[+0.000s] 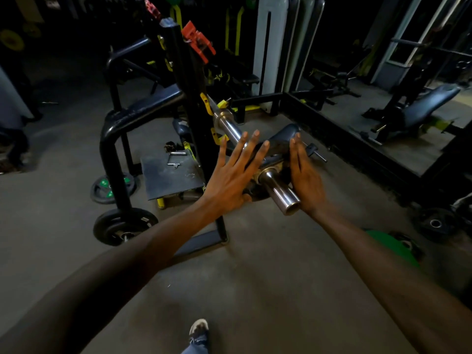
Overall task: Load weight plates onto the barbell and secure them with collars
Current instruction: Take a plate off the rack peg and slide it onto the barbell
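The chrome barbell sleeve (279,189) points toward me from the black rack upright (189,98). A dark weight plate (274,149) sits on the sleeve, a short way in from its end. My left hand (235,172) lies flat against the plate's left side, fingers straight and spread. My right hand (305,172) presses flat on the plate's right side, fingers straight and together. Red collars (198,43) hang high on the upright. The bar's inner part (226,123) rests on yellow hooks.
Loose plates lie on the floor: one with green marks (112,186), a black one (125,224) by the rack's foot, a green one (393,247) and a black one (435,223) at the right. A bench (421,108) stands far right. My foot (198,328) is below.
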`<state>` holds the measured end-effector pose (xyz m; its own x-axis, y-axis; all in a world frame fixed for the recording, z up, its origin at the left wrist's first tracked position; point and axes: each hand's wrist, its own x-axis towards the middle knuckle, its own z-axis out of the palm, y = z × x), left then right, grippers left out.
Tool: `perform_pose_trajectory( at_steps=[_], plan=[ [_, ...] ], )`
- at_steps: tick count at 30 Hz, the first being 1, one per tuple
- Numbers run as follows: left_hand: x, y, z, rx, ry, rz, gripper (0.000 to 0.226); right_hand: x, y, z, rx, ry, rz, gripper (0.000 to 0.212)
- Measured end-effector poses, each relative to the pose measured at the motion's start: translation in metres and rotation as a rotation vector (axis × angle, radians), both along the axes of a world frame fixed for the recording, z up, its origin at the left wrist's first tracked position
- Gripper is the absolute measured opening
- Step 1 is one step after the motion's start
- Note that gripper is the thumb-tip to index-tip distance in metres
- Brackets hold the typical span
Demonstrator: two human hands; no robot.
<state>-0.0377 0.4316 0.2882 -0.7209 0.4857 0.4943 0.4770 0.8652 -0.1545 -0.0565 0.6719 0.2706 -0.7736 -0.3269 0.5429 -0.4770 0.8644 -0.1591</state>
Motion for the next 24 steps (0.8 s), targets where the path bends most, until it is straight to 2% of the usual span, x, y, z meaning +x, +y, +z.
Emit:
perform_pose_trajectory(
  at_steps=[3,6,11,15,18,24],
  plan=[
    [-0.030,-0.015,-0.003,0.039,-0.011,0.037,0.152,-0.029,-0.017,0.003,0.023,-0.008,-0.017,0.109],
    [-0.063,-0.031,-0.006,0.062,-0.003,0.058,0.151,-0.066,-0.034,0.003,0.053,-0.016,-0.047,0.115],
    [-0.121,-0.060,-0.007,0.069,0.010,0.094,0.151,-0.130,-0.062,0.000,0.063,-0.008,-0.041,0.113],
    [-0.158,-0.076,-0.010,0.098,0.009,0.127,0.149,-0.164,-0.075,0.010,0.121,0.003,-0.001,0.118],
    [-0.185,-0.089,-0.010,0.120,-0.010,0.157,0.147,-0.193,-0.088,0.018,0.157,0.016,0.025,0.114],
    [-0.222,-0.104,-0.014,0.149,-0.015,0.179,0.146,-0.230,-0.111,0.018,0.179,0.001,0.001,0.121]
  ],
)
